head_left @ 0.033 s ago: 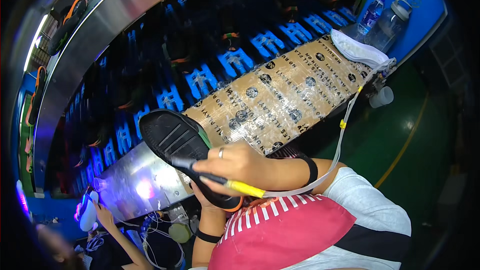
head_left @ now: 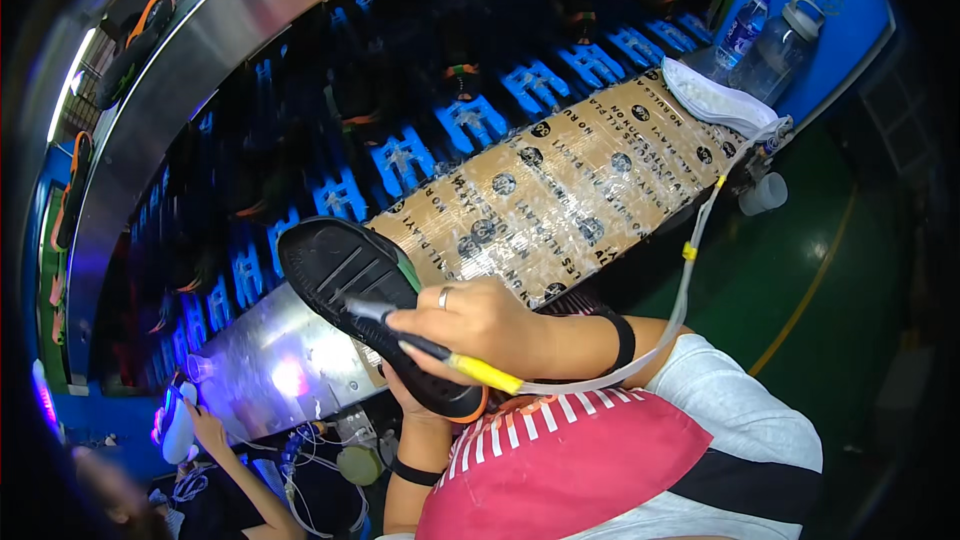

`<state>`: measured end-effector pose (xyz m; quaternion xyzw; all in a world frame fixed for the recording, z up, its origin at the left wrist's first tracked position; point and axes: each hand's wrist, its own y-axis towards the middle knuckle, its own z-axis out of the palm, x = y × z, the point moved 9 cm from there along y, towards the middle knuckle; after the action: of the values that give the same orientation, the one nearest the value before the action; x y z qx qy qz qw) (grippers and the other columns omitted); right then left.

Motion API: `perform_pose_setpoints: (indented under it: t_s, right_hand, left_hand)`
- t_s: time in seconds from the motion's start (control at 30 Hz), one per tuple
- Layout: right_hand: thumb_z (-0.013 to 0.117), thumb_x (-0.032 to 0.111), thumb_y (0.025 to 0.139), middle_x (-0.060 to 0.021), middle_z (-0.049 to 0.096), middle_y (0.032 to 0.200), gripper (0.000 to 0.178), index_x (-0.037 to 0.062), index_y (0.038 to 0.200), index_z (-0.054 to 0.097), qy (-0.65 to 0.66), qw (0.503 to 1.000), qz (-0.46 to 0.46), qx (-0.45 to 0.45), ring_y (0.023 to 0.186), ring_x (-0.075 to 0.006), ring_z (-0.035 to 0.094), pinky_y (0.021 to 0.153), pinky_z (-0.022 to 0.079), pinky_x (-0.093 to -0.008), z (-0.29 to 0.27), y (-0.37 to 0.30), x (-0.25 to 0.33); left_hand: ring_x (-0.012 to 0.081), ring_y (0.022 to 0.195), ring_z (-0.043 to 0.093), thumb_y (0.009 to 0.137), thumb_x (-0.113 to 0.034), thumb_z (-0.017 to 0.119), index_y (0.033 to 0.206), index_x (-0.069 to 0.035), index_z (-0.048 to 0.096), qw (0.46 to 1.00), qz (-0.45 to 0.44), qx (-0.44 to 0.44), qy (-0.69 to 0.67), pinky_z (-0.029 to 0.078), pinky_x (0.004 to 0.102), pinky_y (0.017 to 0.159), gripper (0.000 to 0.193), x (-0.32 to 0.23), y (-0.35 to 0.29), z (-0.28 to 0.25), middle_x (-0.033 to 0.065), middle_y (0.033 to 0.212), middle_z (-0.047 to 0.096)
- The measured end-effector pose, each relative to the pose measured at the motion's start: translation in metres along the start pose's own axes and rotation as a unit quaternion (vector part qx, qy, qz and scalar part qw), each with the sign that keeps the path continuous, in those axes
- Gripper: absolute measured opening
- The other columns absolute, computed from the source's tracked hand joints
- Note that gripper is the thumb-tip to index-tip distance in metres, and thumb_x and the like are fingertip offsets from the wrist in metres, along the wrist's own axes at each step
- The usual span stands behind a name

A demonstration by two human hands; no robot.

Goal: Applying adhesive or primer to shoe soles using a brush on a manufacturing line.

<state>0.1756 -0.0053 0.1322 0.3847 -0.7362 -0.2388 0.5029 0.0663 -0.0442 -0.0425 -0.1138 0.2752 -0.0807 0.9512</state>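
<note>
A black shoe [head_left: 345, 258] with its sole turned up slants across the middle, showing a green edge along its side and an orange trim at its near end. My left hand [head_left: 402, 395] grips that near end from beneath; most of its fingers are hidden behind the shoe. Closed around a brush [head_left: 484, 373] is my right hand [head_left: 480, 325], a ring on one finger. The brush has a yellow and black handle, a pale hose [head_left: 655, 345] running from its back end, and greyish bristles that lie against the sole.
Beyond stands a rack with several blue holders [head_left: 472, 123]. A cardboard-covered ledge [head_left: 560, 205] runs to the right, bearing a white shoe part [head_left: 715, 100] and bottles [head_left: 742, 32]. A white cup [head_left: 764, 195] hangs by its end. At lower left, a co-worker's hand [head_left: 208, 430] holds a shoe.
The brush tip has shifted a little up the sole, away from me, and my right hand has moved slightly with it. The shoe stays in place.
</note>
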Motion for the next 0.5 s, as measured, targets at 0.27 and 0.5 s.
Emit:
perform_pose_setpoints:
  t_s: [0.27,0.5]
  right_hand:
    - [0.064,0.013,0.071,-0.0054,0.051,0.068,0.024,0.0041,0.093,0.059,0.071,0.987,-0.021,0.146,0.060,-0.0212,0.056,0.053,0.046,-0.0302,0.039,-0.015,0.012]
    - [0.066,0.014,0.068,-0.0058,0.050,0.067,0.026,0.0056,0.093,0.060,0.012,0.998,0.003,0.065,0.057,-0.0206,0.055,0.049,0.044,-0.0302,0.026,-0.014,0.007]
  left_hand:
    - [0.0240,0.104,0.049,0.086,-0.046,0.044,0.111,-0.009,0.046,0.991,0.089,0.095,-0.012,0.039,0.0377,0.092,0.044,-0.008,-0.001,-0.002,0.0123,0.122,0.045]
    - [0.0291,0.106,0.050,0.080,-0.063,0.041,0.122,-0.009,0.046,0.999,0.003,-0.021,-0.050,0.040,0.0429,0.093,0.069,-0.009,0.008,-0.016,0.0144,0.113,0.052]
